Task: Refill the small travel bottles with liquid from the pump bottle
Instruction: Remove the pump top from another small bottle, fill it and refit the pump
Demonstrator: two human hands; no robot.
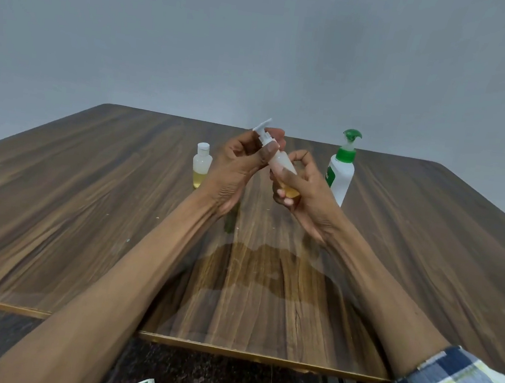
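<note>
Soft, even light, glossy sheen on the table [87, 205], wide-angle bending at the edges, slight blur throughout.

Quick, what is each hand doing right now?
Left hand: grips the white pump top of the small bottle.
Right hand: holds that bottle's body.

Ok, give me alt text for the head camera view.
Both hands hold a tilted small pump-top bottle over a wooden table, left hand at its pump, right hand on its body. Behind stand a capped travel bottle and green-topped pump bottle.
</note>
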